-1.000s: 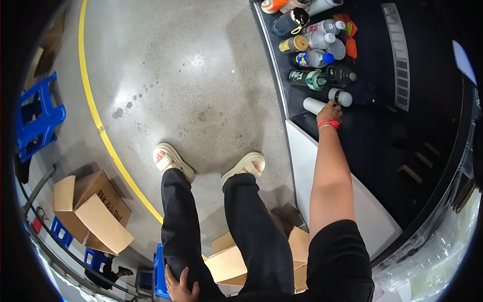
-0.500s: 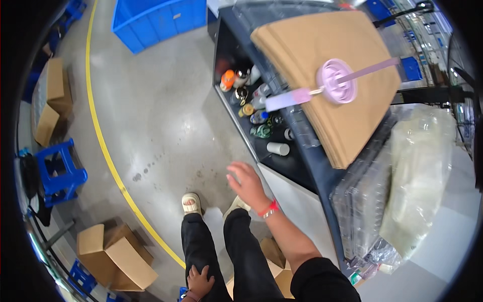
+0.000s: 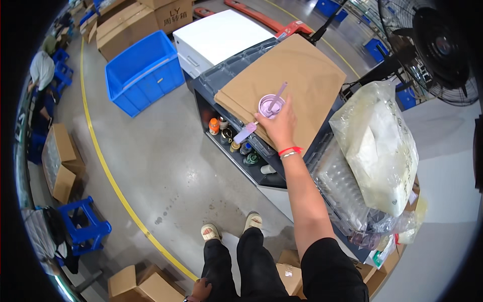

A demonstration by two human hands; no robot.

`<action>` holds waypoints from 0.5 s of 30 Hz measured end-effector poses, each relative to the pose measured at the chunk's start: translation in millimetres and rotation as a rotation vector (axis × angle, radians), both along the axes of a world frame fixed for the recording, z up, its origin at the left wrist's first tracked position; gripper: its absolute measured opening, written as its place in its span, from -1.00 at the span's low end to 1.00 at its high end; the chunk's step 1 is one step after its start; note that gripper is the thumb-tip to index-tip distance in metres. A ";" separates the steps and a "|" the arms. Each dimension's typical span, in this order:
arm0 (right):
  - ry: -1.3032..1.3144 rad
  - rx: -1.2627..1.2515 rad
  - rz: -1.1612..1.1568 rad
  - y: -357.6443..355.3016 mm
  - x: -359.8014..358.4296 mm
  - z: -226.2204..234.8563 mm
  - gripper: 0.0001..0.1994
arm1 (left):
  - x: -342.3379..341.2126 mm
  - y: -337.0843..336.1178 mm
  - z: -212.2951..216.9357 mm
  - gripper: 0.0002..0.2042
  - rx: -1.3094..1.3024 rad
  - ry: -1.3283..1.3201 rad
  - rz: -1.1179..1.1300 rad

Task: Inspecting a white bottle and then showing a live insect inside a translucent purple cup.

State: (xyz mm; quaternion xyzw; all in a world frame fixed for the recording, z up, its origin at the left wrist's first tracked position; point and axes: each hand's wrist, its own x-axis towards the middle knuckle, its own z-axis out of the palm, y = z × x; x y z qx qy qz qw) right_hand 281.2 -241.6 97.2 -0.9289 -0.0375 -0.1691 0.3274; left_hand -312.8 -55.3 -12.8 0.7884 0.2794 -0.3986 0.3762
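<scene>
A lilac tumbler point(image 3: 266, 102) with a straw stands on a stack of flat brown cardboard point(image 3: 312, 70). My right hand point(image 3: 283, 125), with a red cord at the wrist, has its fingers and thumb closed around the tumbler's near side. From the tumbler hangs a pale lilac tag point(image 3: 245, 133) on a short loop, past the cardboard's edge. Low in view, my left hand point(image 3: 202, 289) lies against my thigh with nothing seen in it; its fingers show only in part and look laid flat.
Several bottles, one with an orange top point(image 3: 214, 126), sit on a dark shelf under the cardboard. A blue bin point(image 3: 146, 75) and a white cabinet point(image 3: 221, 38) stand beyond. A bulky plastic bag point(image 3: 377, 146) and a fan point(image 3: 443, 48) are right; a blue stool point(image 3: 85, 224) is left.
My right hand has gone from above the floor up to the tumbler and closed on it. The view has shifted, showing more of the far area. My left hand stays at my thigh.
</scene>
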 end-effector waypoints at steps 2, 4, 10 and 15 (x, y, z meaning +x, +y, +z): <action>0.047 -0.009 -0.028 6.4 -0.2 1.5 0.00 | 15.1 6.8 2.6 -0.64 -0.022 -0.106 -0.029; 0.045 -0.031 -0.061 6.2 1.0 7.6 -0.01 | 36.7 12.7 8.7 -0.64 -0.051 -0.220 -0.067; 0.211 0.400 0.249 -15.1 -123.9 43.5 -0.06 | 161.7 3.5 79.4 -0.74 -0.393 -0.401 0.261; 0.511 0.519 0.410 -51.4 -310.9 96.8 -0.05 | 231.0 -17.3 140.0 -0.86 -0.774 -0.412 0.476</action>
